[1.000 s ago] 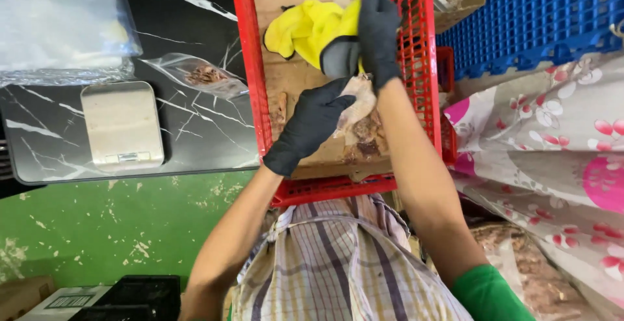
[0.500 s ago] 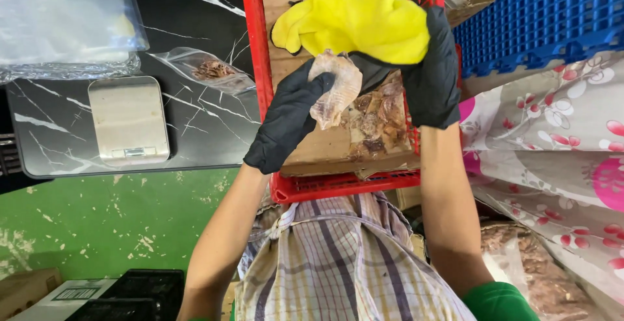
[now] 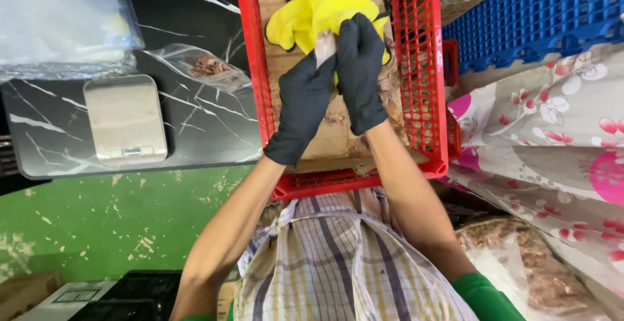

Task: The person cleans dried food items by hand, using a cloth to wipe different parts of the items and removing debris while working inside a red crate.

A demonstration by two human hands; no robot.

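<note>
1. Over the red crate [image 3: 421, 67], above the brown board [image 3: 338, 132]: left hand [image 3: 305, 110] and right hand [image 3: 359, 74], both black-gloved, pinched together on one pale dried piece [image 3: 324, 45].
2. Just behind: yellow cloth [image 3: 312, 15].
3. Best kept low over the board, grip firm, peeling slowly, scraps falling inside the crate.

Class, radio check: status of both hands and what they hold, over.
Left hand and right hand, black-gloved, both pinch a pale piece. Over red crate. Yellow cloth just behind; nothing blocking.
</note>
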